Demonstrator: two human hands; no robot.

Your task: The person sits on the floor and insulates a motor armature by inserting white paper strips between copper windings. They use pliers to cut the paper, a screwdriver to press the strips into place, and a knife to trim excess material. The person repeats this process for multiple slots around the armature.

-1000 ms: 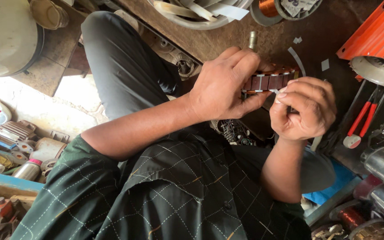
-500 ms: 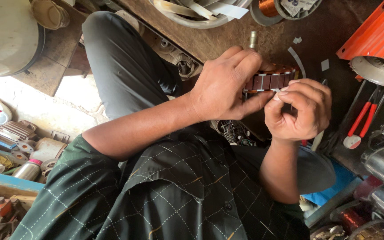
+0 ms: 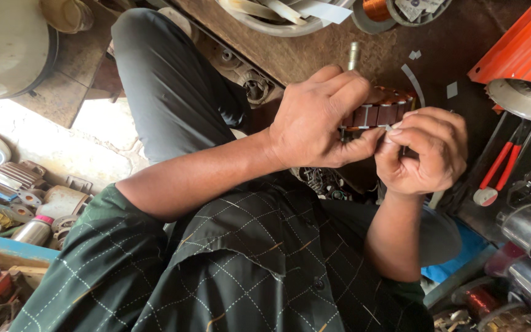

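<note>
Left hand [image 3: 318,120] wraps the rotor [image 3: 379,110] at chest height over the bench [image 3: 450,37], fingers clamped round its core; right hand [image 3: 422,150] pinches a paper strip against it. Looks heavy and rigid; windings seem delicate, best gripped by the steel.

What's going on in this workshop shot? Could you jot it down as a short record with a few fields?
Place: cluttered workshop bench
Left hand: left hand grips a round motor core with copper winding
Right hand: right hand pinches at the core's edge, fingertips meeting the left thumb
Nearby: red-handled pliers lie to the right; copper wire spool at the top
Clothing: dark checked shirt
</note>
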